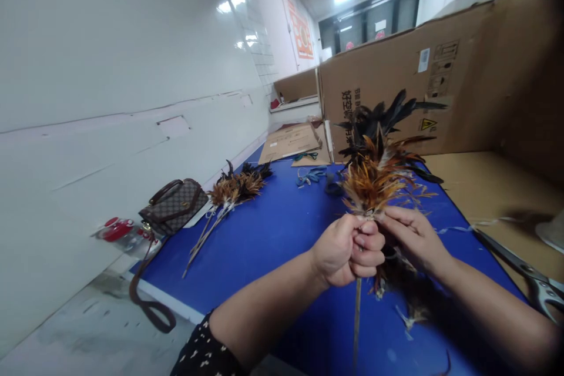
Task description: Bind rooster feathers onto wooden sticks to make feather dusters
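My left hand (352, 249) is wrapped round the thin stick (357, 317) of a feather duster, just under its feathers. The duster's head (374, 179) stands upright, orange-brown low down and black at the top. At the base of the feathers my right hand (416, 238) is closed in a pinch on the right side. What lies between its fingertips is hidden. Loose feathers (412, 314) lie on the blue table below the right hand. A pale string (484, 223) stretches over the table's right edge.
Finished-looking feather dusters (238, 188) lie at the left beside a checked handbag (176, 205) and a red-capped bottle (117, 229). Scissors (524, 270) lie at the right edge. Blue strips (312, 175) and flat cardboard (291, 144) are farther back. A tall cardboard box (396, 76) stands behind.
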The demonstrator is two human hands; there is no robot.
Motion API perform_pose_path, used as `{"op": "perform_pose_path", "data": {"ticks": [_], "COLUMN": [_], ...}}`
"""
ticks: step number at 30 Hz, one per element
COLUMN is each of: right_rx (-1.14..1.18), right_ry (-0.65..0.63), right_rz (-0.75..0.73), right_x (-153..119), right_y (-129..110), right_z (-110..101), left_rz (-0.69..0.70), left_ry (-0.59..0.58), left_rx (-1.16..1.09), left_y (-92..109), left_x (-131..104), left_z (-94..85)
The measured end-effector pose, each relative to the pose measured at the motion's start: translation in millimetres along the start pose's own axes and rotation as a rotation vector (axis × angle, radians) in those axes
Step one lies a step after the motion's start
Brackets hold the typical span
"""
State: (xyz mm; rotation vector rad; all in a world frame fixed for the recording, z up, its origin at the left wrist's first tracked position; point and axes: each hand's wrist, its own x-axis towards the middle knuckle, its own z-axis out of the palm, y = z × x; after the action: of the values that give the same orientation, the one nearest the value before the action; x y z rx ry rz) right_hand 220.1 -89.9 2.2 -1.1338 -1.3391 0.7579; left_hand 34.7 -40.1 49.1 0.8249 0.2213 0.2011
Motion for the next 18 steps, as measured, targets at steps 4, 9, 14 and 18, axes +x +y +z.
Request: {"op": "perform_pose_path", "data": {"ticks": [4,9,14,18], "right_rx": [-0.017,-0.062,-0.179,-0.232], "right_ry": [-0.025,-0.037,0.01,0.06], "right_rz": [-0.017,0.018,0.036,0.055], "right_x": [-4,-10,-14,-14], "right_y": [-7,-4,5,7], "right_z": [-4,-1,8,20], "left_rz": [-0.002,-0.011,0.08,0.19], "left_ry": [0.08,0.138,0.211,0.377], "left_rx": [0.028,0.087,0.173,0.323], "left_y": [-6,-19,-33,-38], "left_x": [6,10,13,17], "left_z": [-10.7,-19.5,-32.1,-33.9]}}
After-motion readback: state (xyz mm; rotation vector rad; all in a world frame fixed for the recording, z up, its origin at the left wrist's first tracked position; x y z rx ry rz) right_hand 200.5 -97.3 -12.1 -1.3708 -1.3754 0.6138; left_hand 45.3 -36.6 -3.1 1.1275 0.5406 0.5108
